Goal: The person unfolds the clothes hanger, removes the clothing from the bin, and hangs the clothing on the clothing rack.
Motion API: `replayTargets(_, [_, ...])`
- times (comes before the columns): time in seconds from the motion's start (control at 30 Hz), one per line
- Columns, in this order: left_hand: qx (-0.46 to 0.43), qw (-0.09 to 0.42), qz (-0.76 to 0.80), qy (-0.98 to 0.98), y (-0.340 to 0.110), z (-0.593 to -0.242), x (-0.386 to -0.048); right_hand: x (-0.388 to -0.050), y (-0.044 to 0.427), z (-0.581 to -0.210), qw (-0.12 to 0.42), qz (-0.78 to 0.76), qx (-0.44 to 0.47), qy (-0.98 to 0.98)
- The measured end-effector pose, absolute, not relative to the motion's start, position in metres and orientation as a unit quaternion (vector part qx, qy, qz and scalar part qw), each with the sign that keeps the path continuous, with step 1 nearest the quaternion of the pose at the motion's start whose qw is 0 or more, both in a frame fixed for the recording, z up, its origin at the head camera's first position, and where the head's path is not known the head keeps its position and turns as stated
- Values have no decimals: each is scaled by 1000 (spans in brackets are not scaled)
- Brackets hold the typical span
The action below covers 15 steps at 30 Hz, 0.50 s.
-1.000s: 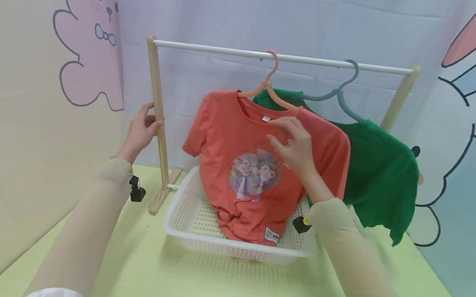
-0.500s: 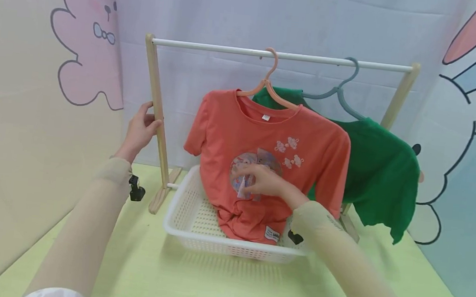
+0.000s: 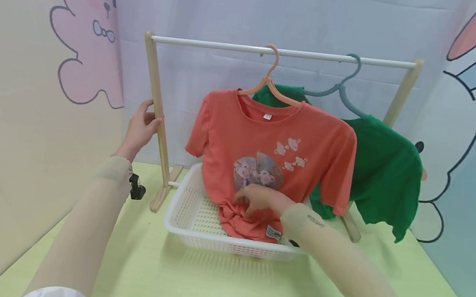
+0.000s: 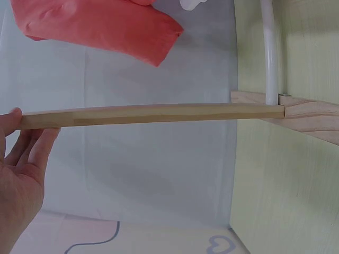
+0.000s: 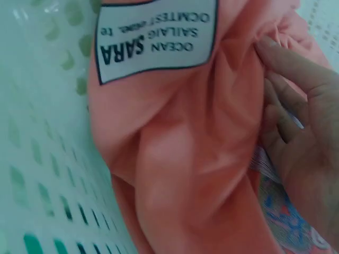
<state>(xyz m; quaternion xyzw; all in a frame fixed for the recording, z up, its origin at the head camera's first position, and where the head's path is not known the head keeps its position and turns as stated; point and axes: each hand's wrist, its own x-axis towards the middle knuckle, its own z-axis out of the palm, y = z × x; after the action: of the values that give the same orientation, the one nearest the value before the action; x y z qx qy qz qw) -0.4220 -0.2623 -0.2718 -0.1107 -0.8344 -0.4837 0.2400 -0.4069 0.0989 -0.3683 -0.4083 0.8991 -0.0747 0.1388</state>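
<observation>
A coral-red T-shirt (image 3: 226,133) with a round picture print hangs from an orange hanger (image 3: 269,75). Its bunched lower part lies in a white plastic basket (image 3: 180,212). At that lower part, my right hand (image 3: 265,200) pinches a fold of the cloth; in the right wrist view the fingers (image 5: 294,69) meet the gathered fabric beside the white label (image 5: 159,39). My left hand (image 3: 141,127) holds the rack's left wooden post (image 3: 155,78), thumb on one side and fingers on the other, as the left wrist view also shows.
A green T-shirt (image 3: 386,172) hangs on a blue-grey hanger (image 3: 344,89) behind and to the right. The rack's white rail (image 3: 213,45) spans two wooden posts standing on a pale yellow-green table (image 3: 207,284). Cloth walls with cartoon prints surround it.
My right hand has come down from the shirt's upper chest, past the round print, to its bunched lower part. The left hand has stayed on the post.
</observation>
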Motion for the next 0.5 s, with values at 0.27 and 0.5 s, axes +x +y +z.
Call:
replayTargets(0.27, [-100, 236, -487, -835, -261, -273, -424, -412, 94, -379, 100, -78, -448, 885])
replayTargets(0.5, [-102, 234, -488, -835, -262, -273, -425, -408, 96, -370, 126, -72, -419, 896])
